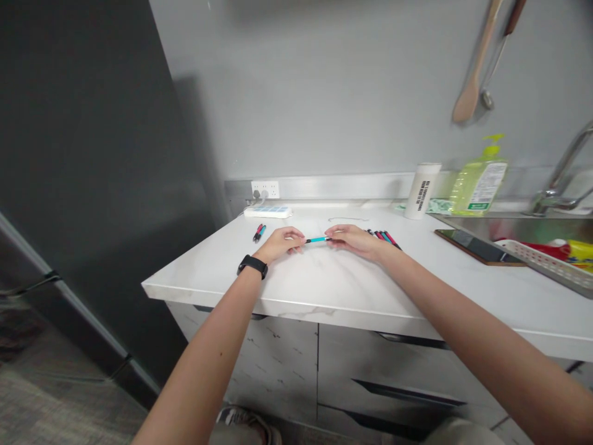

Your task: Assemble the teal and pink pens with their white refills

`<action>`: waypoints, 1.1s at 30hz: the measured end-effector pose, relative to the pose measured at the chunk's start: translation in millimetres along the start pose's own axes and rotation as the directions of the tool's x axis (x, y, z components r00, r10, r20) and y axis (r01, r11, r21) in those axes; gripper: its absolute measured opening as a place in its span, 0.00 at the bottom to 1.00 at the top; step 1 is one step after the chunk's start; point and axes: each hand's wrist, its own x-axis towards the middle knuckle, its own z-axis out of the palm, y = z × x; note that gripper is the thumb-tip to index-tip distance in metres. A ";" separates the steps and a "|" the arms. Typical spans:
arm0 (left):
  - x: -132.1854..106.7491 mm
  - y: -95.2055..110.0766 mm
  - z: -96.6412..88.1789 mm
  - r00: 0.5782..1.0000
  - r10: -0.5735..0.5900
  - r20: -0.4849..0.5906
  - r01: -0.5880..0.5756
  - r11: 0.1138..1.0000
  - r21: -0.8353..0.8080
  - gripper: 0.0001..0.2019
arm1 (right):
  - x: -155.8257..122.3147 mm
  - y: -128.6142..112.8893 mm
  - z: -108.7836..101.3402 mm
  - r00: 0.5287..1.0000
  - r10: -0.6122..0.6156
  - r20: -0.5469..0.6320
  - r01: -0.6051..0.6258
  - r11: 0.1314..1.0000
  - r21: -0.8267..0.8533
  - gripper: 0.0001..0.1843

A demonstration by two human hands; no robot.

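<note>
My left hand [279, 243] and my right hand [352, 241] rest on the white marble countertop [324, 278], their fingertips pinching opposite ends of a teal and black pen [317, 240]. A black watch [252, 266] circles my left wrist. Just beyond my right hand lie several pens [383, 237] with black, red and teal barrels, partly hidden by my fingers. Two more pens [259, 232], one teal and one red, lie side by side beyond my left hand. A thin dark wire [348, 219] lies on the counter further back.
A white power strip [267, 212] and wall socket [265, 189] sit at the back left. Back right hold a white bottle [421, 190], green pump soap [479, 179], steel sink [519, 230], and faucet [560, 179]. A dark tablet [477, 245] and white basket [546, 262] sit at right.
</note>
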 end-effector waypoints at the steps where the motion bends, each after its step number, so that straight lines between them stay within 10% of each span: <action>1: 0.2 0.4 0.0 1.000 -0.004 -0.008 0.004 1.000 0.000 0.15 | -0.8 -0.2 0.4 1.000 0.025 0.007 -0.025 1.000 -0.009 0.01; 33: 11.5 -4.9 -1.7 0.992 -0.046 0.115 0.035 0.995 0.097 0.18 | 5.0 5.6 -8.7 0.990 -0.125 -0.066 0.121 0.991 -0.051 0.11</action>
